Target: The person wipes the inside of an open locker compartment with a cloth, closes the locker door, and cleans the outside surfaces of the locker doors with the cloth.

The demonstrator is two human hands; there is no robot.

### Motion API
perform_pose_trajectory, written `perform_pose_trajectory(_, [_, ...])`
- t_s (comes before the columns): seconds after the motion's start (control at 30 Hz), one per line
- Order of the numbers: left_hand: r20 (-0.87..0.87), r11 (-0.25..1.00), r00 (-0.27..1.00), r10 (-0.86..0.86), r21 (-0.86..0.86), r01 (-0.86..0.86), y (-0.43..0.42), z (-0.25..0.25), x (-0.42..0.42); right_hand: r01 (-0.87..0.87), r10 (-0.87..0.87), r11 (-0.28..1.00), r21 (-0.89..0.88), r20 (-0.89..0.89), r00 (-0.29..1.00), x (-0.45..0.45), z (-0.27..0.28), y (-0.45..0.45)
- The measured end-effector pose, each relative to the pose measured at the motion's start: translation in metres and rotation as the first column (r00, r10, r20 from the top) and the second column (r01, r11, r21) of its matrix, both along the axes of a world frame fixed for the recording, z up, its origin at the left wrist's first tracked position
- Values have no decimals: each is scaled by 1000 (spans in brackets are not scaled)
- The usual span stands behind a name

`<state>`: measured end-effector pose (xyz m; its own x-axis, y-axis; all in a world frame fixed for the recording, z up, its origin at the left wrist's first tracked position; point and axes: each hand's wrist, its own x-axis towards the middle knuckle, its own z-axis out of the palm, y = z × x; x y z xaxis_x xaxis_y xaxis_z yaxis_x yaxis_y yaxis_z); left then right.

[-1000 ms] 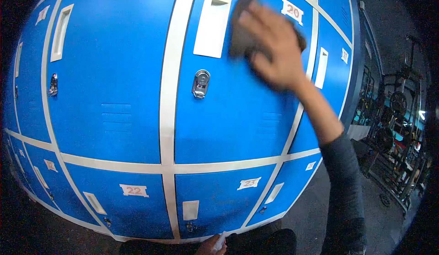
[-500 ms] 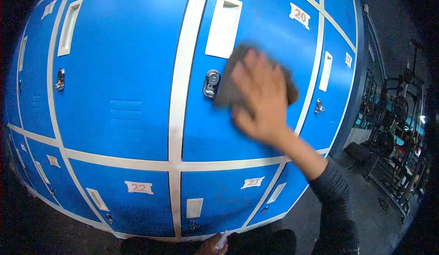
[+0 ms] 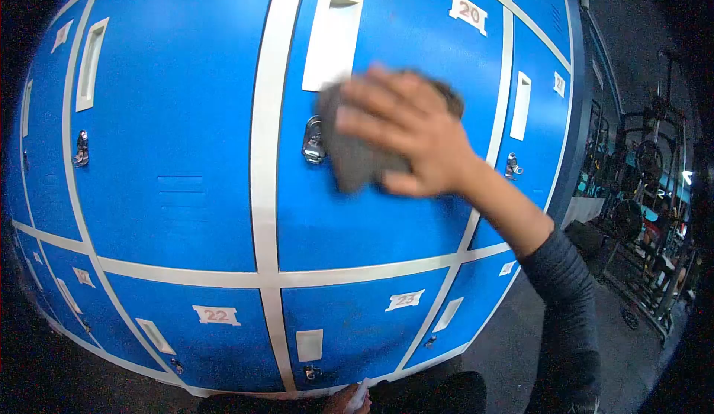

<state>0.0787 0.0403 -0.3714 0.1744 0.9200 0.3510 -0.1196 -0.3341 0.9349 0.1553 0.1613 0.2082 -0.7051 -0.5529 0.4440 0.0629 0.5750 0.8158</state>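
My right hand (image 3: pixel 428 143) presses a dark grey cloth (image 3: pixel 349 160) flat against the blue locker door (image 3: pixel 372 228) numbered 20. Its fingers are a little blurred and point left, over the cloth. The cloth's left edge reaches the metal lock (image 3: pixel 314 140), just below the white recessed handle (image 3: pixel 333 42). Low at the bottom edge, my left hand (image 3: pixel 339 401) is closed around a whitish object (image 3: pixel 358 396); most of it is cut off or hidden, so its kind is unclear.
More blue lockers with white frames surround this door, among them number 22 (image 3: pixel 216 315) and number 23 (image 3: pixel 405 300). Dark gym equipment with weight plates (image 3: pixel 648 157) stands at the right on the dark floor (image 3: pixel 513 325).
My right hand has swept the cloth left across the door towards the lock, its fingers turning from upward to leftward. The view has shifted slightly. My left hand stays low with the whitish object.
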Motion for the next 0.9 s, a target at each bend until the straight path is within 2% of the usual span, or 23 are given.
perform_pose_trajectory(0.07, [-158,993,981,115,60,-106,-8,21,4,-21,38,996,83,-205,978,-4,43,5])
perform_pose_trajectory(0.13, [84,999,995,-50,-9,51,-3,13,-1,-30,77,992,122,-405,911,-3,98,32])
perform_pose_trajectory(0.17, [209,991,970,-124,-31,133,-3,9,-2,32,-56,998,-56,-504,862,5,109,14])
perform_pose_trajectory(0.23, [158,995,984,-78,-56,88,-6,13,-1,58,-180,979,-193,-711,680,5,134,20])
perform_pose_trajectory(0.27, [134,996,989,-55,-67,65,-9,16,0,106,-186,982,-154,-758,625,2,135,25])
perform_pose_trajectory(0.3, [70,985,997,-23,-171,34,-19,40,0,158,-187,981,-116,-801,569,-2,134,29])
perform_pose_trajectory(0.37, [-64,932,998,22,-360,-44,-39,101,-2,116,-178,984,-135,-732,658,-2,118,24])
perform_pose_trajectory(0.4, [-101,956,995,10,-291,-39,-31,79,-4,94,-171,985,-148,-696,697,-1,105,20])
perform_pose_trajectory(0.43, [-140,975,990,0,-221,-31,-15,41,-6,148,-218,976,-160,-692,688,-4,86,15])
perform_pose_trajectory(0.47, [-179,989,984,-9,-150,-18,-6,20,-7,0,3,1000,4,-653,757,-7,69,29])
perform_pose_trajectory(0.5, [-210,989,967,145,6,-147,-9,25,0,33,-41,999,-25,-610,791,-6,47,28])
perform_pose_trajectory(0.57, [-202,873,873,445,315,-372,-19,46,17,73,-128,988,-137,-461,878,0,-11,12])
perform_pose_trajectory(0.6, [-210,901,895,394,281,-331,-19,47,15,140,-200,972,-190,-343,918,5,-43,3])
perform_pose_trajectory(0.67, [-222,946,931,291,214,-245,-15,45,6,265,-272,951,-162,-24,962,21,-106,10])
perform_pose_trajectory(0.7, [-172,980,965,200,37,-197,-13,43,4,316,-304,946,-75,141,942,30,-136,14])
perform_pose_trajectory(0.73, [-108,982,987,116,-136,-130,-11,39,2,305,-341,923,234,130,931,40,-158,18])
perform_pose_trajectory(0.77, [-31,954,999,39,-297,-47,-8,36,1,197,-277,937,289,266,923,49,-169,28])
perform_pose_trajectory(0.8, [170,959,985,-1,-280,49,-10,31,4,83,-219,940,330,401,890,56,-174,38])
perform_pose_trajectory(0.87, [542,956,836,-83,-194,221,-17,24,12,54,-97,994,92,555,826,59,-162,56])
perform_pose_trajectory(0.9, [303,990,953,-9,-129,50,-22,36,11,49,-15,998,-38,616,787,59,-152,63])
